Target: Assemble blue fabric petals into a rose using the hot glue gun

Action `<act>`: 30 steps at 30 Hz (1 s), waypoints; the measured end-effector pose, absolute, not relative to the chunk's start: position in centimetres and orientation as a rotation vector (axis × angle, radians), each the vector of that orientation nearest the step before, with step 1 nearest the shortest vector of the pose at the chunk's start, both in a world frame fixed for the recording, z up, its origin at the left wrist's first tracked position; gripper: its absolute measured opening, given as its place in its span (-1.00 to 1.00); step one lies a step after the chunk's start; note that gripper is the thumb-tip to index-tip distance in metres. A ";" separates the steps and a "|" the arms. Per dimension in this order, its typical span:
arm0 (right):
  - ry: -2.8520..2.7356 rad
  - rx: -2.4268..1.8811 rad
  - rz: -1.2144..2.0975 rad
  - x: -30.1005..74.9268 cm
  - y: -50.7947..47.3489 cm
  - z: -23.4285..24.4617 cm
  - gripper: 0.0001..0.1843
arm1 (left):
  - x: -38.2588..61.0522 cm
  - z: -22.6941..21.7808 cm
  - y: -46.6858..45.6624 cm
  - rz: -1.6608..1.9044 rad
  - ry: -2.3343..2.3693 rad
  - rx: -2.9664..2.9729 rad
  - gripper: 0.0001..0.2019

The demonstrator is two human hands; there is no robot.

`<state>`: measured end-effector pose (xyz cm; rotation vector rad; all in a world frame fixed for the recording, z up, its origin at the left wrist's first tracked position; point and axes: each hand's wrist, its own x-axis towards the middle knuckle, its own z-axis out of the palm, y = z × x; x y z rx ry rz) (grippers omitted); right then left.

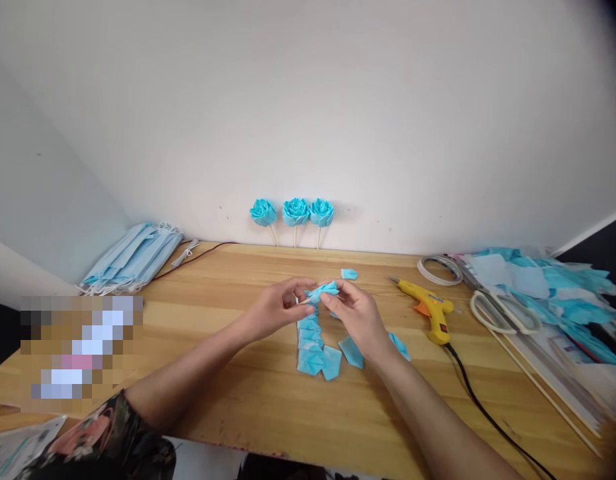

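Above the middle of the table, both my hands close on a small blue flower bud of folded, fabric-like petals. Its left end, where a thin pale stem seems to show, is pinched by my left hand. At its right end are the thumb and fingers of my right hand, pressed on the petals. Just below the bud lies an overlapping row of blue folded petals. Loose petals lie around it, one at the row's near end and another blue petal partly behind my right wrist.
Three blue flowers on sticks lean against the back wall. To the right lie a yellow glue gun with a black cord, a tape roll, white-handled scissors and blue fabric scraps. Face masks are stacked at left.
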<state>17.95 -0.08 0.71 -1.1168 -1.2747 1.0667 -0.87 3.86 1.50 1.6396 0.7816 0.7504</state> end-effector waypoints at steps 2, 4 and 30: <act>-1.340 -1.109 1.030 17.8 -0.2 0.6 -0.73 | -0.5 1.5 3.7 0.832 0.816 1.745 -0.67; -1.411 -1.112 0.974 17.6 -0.4 0.5 -0.76 | -0.6 1.2 3.5 0.925 0.829 1.883 -0.77; -1.384 -1.052 1.178 17.9 -1.0 1.0 -0.57 | -2.4 0.9 3.7 1.038 0.781 2.173 -0.66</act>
